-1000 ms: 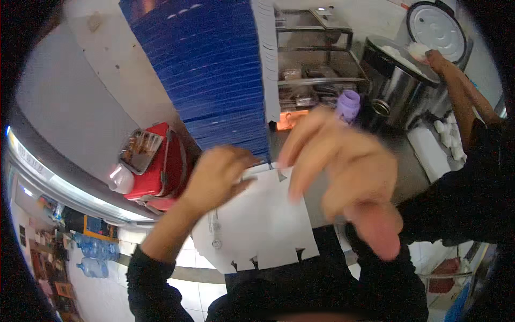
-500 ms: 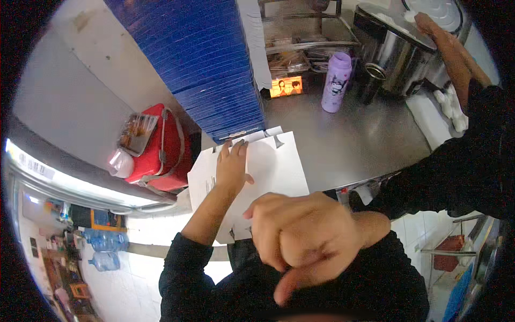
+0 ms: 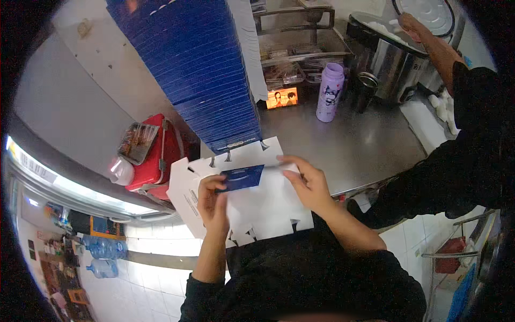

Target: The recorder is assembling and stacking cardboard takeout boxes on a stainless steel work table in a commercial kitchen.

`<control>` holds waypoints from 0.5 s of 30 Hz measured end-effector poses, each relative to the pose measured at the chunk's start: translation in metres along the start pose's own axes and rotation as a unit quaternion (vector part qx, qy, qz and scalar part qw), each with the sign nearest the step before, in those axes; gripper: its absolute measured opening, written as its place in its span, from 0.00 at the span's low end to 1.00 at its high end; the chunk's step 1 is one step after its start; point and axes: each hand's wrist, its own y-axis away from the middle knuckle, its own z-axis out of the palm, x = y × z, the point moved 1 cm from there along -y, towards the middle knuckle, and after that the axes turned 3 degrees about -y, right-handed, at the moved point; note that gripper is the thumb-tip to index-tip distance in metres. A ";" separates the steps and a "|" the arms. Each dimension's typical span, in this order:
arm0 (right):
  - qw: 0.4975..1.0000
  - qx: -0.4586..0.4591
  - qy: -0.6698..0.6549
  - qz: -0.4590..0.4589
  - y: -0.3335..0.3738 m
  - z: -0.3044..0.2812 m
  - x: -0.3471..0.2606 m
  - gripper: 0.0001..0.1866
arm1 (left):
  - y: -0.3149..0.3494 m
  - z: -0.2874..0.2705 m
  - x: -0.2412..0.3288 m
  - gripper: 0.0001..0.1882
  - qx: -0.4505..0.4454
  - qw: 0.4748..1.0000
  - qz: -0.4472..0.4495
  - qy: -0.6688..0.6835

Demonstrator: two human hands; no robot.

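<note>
Holding blue flap [image 3: 244, 178] of white carton [image 3: 268, 212], food [image 3: 132, 141] in tray [image 3: 140, 159]

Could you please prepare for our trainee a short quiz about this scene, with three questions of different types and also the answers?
1. Which colour is the small panel between the left hand and the right hand?
A) red
B) blue
C) green

2. True or false: the purple bottle stands upright on the metal counter.

3. Fill in: in the picture, the lit screen is to the ____ of the purple bottle.

Key: 1. B; 2. True; 3. left.
</note>
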 end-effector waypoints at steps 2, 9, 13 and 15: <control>0.993 -0.042 0.061 -0.092 0.001 0.008 -0.020 0.17 | 0.001 -0.006 0.017 0.10 0.027 0.986 -0.038 0.159; 0.945 -0.043 0.145 -0.289 0.002 0.032 -0.064 0.16 | 0.012 -0.002 0.067 0.20 0.097 0.921 -0.221 0.307; 0.867 -0.075 0.283 -0.403 0.001 0.022 -0.070 0.17 | 0.024 0.008 0.074 0.17 0.079 0.927 -0.192 0.313; 0.866 -0.110 0.273 -0.403 -0.004 0.011 -0.075 0.16 | 0.030 0.011 0.074 0.15 0.037 0.936 -0.165 0.310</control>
